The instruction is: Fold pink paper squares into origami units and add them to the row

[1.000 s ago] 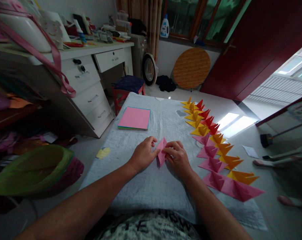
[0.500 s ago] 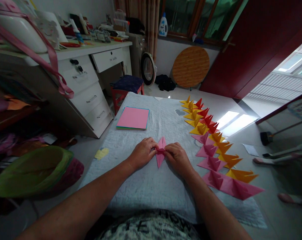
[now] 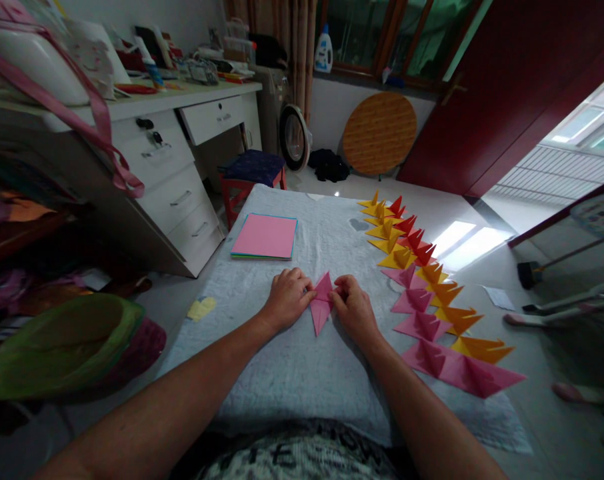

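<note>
A pink folded paper piece [image 3: 321, 305], pointed at both ends, lies on the pale grey quilted cloth [image 3: 302, 360]. My left hand [image 3: 286, 297] presses its left edge with curled fingers. My right hand [image 3: 353, 306] pinches its right edge, fingers closed on the paper. Farther up the cloth, to the left, lies a stack of square sheets [image 3: 265, 236] with a pink one on top.
Several finished folded pieces in yellow, red, orange and pink [image 3: 422, 293] run in a double row along the cloth's right side. A white drawer desk [image 3: 182, 173] and red stool [image 3: 252, 175] stand at the left. A green basin [image 3: 57, 343] sits on the floor.
Both hands have closed in on the pink piece and pressed it flatter on the cloth; it now lies more upright and symmetrical between them.
</note>
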`<action>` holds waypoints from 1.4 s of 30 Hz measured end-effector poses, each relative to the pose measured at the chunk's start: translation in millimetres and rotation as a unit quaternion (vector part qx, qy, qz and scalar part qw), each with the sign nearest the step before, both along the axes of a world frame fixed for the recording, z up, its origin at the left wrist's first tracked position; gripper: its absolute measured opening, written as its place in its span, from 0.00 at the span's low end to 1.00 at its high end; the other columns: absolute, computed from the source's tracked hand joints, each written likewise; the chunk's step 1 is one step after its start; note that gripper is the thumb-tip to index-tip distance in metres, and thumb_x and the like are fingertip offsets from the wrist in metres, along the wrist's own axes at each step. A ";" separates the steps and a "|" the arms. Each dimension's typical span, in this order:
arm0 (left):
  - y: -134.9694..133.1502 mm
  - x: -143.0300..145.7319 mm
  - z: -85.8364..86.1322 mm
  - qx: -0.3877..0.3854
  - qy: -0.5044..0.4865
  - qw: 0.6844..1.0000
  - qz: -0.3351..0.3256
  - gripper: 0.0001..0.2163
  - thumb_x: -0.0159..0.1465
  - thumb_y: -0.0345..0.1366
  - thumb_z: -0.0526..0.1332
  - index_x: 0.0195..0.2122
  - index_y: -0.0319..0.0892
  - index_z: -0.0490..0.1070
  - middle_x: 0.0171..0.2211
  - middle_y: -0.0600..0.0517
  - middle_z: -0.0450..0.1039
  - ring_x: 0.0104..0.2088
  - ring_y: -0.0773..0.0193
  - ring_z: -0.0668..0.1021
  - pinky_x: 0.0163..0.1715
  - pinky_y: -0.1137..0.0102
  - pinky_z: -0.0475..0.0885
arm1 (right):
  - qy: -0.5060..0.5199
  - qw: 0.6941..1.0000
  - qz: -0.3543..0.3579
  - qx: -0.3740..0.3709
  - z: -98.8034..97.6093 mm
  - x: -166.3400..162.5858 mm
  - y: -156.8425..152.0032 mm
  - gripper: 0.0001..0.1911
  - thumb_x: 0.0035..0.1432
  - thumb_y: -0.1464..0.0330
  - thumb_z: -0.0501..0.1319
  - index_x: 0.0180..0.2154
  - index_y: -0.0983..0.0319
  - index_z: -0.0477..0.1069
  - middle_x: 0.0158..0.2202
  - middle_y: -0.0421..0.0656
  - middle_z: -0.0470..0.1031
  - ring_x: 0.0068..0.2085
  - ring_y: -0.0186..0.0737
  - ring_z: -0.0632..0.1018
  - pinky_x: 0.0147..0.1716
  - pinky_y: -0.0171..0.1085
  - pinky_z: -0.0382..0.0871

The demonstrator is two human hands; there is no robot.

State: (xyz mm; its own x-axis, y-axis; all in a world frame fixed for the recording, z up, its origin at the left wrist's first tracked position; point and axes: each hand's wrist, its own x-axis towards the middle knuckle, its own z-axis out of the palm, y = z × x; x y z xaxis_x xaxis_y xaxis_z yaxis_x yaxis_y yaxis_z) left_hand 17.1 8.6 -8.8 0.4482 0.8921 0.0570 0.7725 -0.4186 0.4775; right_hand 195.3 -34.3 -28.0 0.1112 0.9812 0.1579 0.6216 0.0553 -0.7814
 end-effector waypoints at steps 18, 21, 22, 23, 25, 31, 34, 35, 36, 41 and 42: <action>-4.4 6.0 -2.4 0.046 0.061 0.997 0.034 0.09 0.67 0.42 0.62 0.34 0.43 0.75 0.40 0.48 0.72 0.45 0.53 0.71 0.45 0.60 0.63 | -0.202 0.977 0.040 0.057 3.2 -5.5 -1.9 0.10 0.65 0.74 0.56 0.34 0.61 0.74 0.34 0.46 0.73 0.39 0.44 0.71 0.40 0.39 0.64; -5.0 5.5 -2.7 0.051 0.064 0.996 0.034 0.09 0.67 0.42 0.61 0.34 0.43 0.75 0.40 0.48 0.72 0.45 0.53 0.71 0.45 0.60 0.62 | -0.239 0.966 0.068 0.077 7.4 -7.1 -7.2 0.12 0.66 0.74 0.55 0.34 0.60 0.76 0.35 0.46 0.73 0.39 0.44 0.70 0.42 0.40 0.64; -5.2 5.4 -2.8 0.053 0.065 0.996 0.034 0.09 0.67 0.42 0.61 0.34 0.43 0.75 0.40 0.48 0.72 0.45 0.53 0.71 0.45 0.59 0.62 | -0.250 0.961 0.084 0.080 9.1 -7.6 -9.4 0.12 0.66 0.74 0.56 0.34 0.60 0.76 0.36 0.46 0.74 0.39 0.44 0.70 0.42 0.41 0.64; -5.4 5.4 -3.0 0.055 0.066 0.996 0.036 0.09 0.67 0.41 0.61 0.34 0.43 0.74 0.40 0.48 0.72 0.45 0.53 0.71 0.46 0.59 0.62 | -0.260 0.957 0.101 0.080 10.9 -8.1 -11.6 0.11 0.66 0.74 0.56 0.34 0.60 0.76 0.37 0.46 0.74 0.39 0.44 0.70 0.43 0.41 0.64; -5.7 5.7 -3.5 0.055 0.064 0.996 0.042 0.07 0.67 0.40 0.61 0.35 0.43 0.74 0.40 0.48 0.72 0.45 0.53 0.71 0.46 0.59 0.63 | -0.275 0.950 0.126 0.077 14.6 -8.7 -16.0 0.11 0.65 0.75 0.57 0.36 0.59 0.77 0.38 0.46 0.75 0.41 0.44 0.69 0.45 0.41 0.63; -4.0 3.4 -6.2 0.054 0.027 0.997 0.044 0.05 0.67 0.34 0.60 0.42 0.45 0.74 0.41 0.49 0.73 0.45 0.54 0.70 0.47 0.59 0.64 | -0.306 0.938 0.153 0.057 25.3 -8.9 -24.5 0.11 0.62 0.76 0.59 0.41 0.58 0.77 0.41 0.45 0.77 0.44 0.45 0.69 0.45 0.42 0.60; -4.1 -3.1 -6.2 0.063 -0.009 0.998 -0.022 0.10 0.67 0.30 0.58 0.45 0.47 0.76 0.41 0.49 0.72 0.45 0.56 0.71 0.47 0.61 0.65 | -0.325 0.930 0.162 0.051 29.2 -8.8 -26.0 0.10 0.62 0.74 0.60 0.41 0.58 0.77 0.42 0.45 0.77 0.45 0.46 0.69 0.45 0.43 0.59; -5.2 -5.9 -5.7 0.069 -0.014 0.996 -0.058 0.11 0.67 0.29 0.58 0.45 0.47 0.77 0.41 0.49 0.72 0.44 0.57 0.71 0.46 0.62 0.66 | -0.332 0.927 0.165 0.047 30.2 -8.8 -26.2 0.10 0.62 0.74 0.60 0.42 0.58 0.77 0.43 0.45 0.77 0.45 0.47 0.69 0.44 0.44 0.59; -6.8 -8.8 -5.0 0.078 -0.011 0.992 -0.096 0.11 0.67 0.28 0.57 0.44 0.47 0.78 0.40 0.49 0.73 0.44 0.58 0.71 0.45 0.63 0.66 | -0.339 0.925 0.168 0.044 31.0 -8.8 -26.4 0.10 0.63 0.73 0.60 0.43 0.57 0.77 0.43 0.46 0.76 0.45 0.47 0.69 0.44 0.44 0.59; -18.9 -18.1 1.3 0.134 0.065 0.975 -0.163 0.10 0.69 0.32 0.58 0.47 0.45 0.77 0.42 0.49 0.76 0.44 0.55 0.72 0.45 0.61 0.67 | -0.354 0.917 0.179 0.039 33.5 -7.1 -26.2 0.09 0.63 0.71 0.60 0.43 0.56 0.77 0.43 0.46 0.76 0.45 0.48 0.68 0.45 0.46 0.58; -20.9 -18.5 2.9 0.139 0.083 0.973 -0.163 0.09 0.70 0.32 0.58 0.47 0.45 0.76 0.42 0.48 0.76 0.44 0.54 0.72 0.45 0.60 0.67 | -0.356 0.916 0.180 0.038 33.8 -6.4 -26.0 0.09 0.63 0.71 0.60 0.43 0.56 0.77 0.43 0.46 0.76 0.45 0.49 0.68 0.45 0.46 0.58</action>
State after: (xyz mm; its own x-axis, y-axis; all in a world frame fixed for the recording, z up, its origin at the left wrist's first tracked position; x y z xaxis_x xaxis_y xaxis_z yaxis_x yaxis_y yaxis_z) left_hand -1.4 -12.3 -5.9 0.7289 0.6609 0.1785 0.6333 -0.7500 0.1907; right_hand 188.9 -60.3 5.8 -0.3750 0.9173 0.1342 0.9029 0.3942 -0.1713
